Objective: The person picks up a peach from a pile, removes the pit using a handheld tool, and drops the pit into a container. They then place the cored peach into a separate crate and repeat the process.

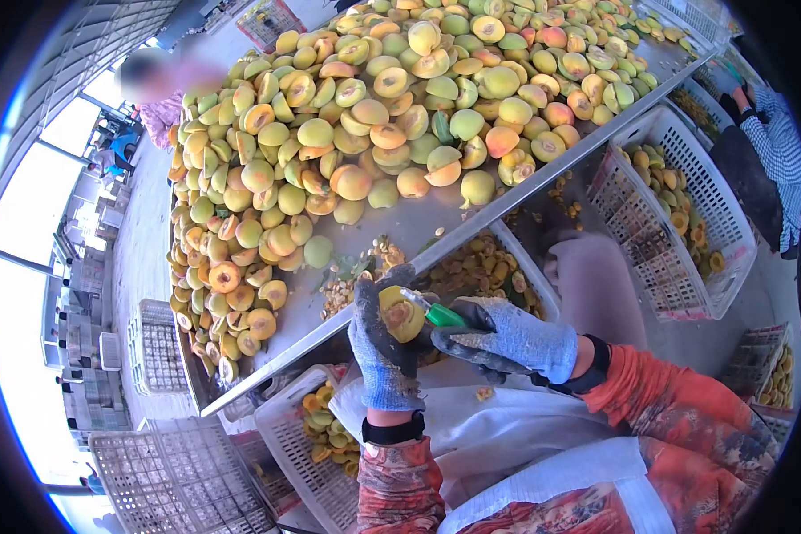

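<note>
My left hand (384, 334), in a blue and dark grey glove, holds a halved yellow-green fruit (401, 314) with its cut face showing. Close by on the right, my right hand (505, 335), gloved the same way, is closed round the green handle of a small knife (443, 315). The knife's metal tip points at the fruit's cut face. Both hands are at the near edge of a metal table (378, 238) heaped with halved fruit (351, 182). A small pile of pits (340, 291) lies on the table just beyond my left hand.
Below the table edge are a crate of fruit pieces (485, 271) and another crate (298, 445). A white crate (716, 209) stands at the right, near a co-worker's checked sleeve (779, 151). Another person (160, 116) stands at the far left. Empty-looking crates (182, 476) are at lower left.
</note>
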{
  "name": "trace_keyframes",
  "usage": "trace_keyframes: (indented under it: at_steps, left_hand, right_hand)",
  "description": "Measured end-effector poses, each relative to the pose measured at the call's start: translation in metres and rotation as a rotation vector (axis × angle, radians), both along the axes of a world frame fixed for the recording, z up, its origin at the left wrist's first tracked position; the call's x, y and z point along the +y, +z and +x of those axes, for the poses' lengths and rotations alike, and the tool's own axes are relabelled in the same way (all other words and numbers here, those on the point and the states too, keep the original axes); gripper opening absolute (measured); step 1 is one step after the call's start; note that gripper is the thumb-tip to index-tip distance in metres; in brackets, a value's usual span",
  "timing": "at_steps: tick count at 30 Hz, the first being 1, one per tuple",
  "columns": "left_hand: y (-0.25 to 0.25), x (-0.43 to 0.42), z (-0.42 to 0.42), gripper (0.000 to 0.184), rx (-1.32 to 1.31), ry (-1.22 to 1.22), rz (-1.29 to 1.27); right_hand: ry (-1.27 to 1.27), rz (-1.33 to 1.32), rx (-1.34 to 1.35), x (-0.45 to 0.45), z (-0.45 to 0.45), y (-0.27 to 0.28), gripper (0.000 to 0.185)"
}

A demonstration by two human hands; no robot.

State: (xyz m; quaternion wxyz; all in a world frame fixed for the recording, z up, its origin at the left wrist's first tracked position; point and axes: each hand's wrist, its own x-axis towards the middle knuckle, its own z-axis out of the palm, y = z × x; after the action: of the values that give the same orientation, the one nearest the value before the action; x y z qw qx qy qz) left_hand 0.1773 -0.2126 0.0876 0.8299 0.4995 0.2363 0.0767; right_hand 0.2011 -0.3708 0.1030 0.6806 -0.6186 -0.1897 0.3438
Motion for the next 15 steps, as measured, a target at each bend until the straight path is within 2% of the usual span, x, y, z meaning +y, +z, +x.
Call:
trace_keyframes:
  at_steps: [1, 2, 3, 4, 6, 8, 9, 11, 14, 15]
  left_hand:
    - [-0.002, -0.004, 0.0, 0.048, -0.038, 0.04, 0.033]
    - [-0.004, -0.005, 0.001, 0.045, -0.079, 0.08, 0.067]
    - [-0.008, 0.0, -0.003, 0.038, -0.121, 0.012, 0.244]
    - [-0.01, 0.0, -0.003, 0.038, -0.121, 0.012, 0.244]
    - [-0.014, -0.002, -0.002, 0.039, -0.093, 0.214, 0.164]
    - [-0.015, 0.005, -0.002, 0.039, -0.122, 0.121, 0.13]
    - [-0.015, 0.008, -0.002, 0.039, -0.153, 0.029, 0.099]
    - [-0.008, 0.007, -0.001, 0.039, -0.137, -0.029, 0.029]
    - [0.007, -0.005, 0.004, 0.044, -0.06, -0.078, -0.061]
    - [0.008, -0.01, 0.006, 0.046, -0.168, -0.047, -0.048]
  right_hand:
    - [-0.045, -0.068, -0.213, 0.003, -0.001, -0.004, 0.03]
    - [-0.047, -0.067, -0.214, 0.006, -0.003, -0.012, 0.03]
    - [-0.115, -0.205, -0.503, 0.008, -0.007, -0.023, 0.031]
    - [-0.183, -0.345, -0.79, 0.009, -0.011, -0.028, 0.032]
    - [-0.15, -0.375, -0.754, 0.01, -0.012, -0.033, 0.034]
    - [0.016, -0.073, -0.522, 0.011, -0.01, -0.045, 0.035]
    - [0.011, -0.076, -0.52, 0.009, -0.009, -0.033, 0.035]
    - [0.343, 0.076, 0.451, 0.003, -0.005, -0.003, 0.034]
    - [0.343, 0.193, 0.553, -0.006, 0.003, -0.001, 0.031]
    - [0.334, -0.005, 0.474, -0.009, 0.009, 0.001, 0.031]
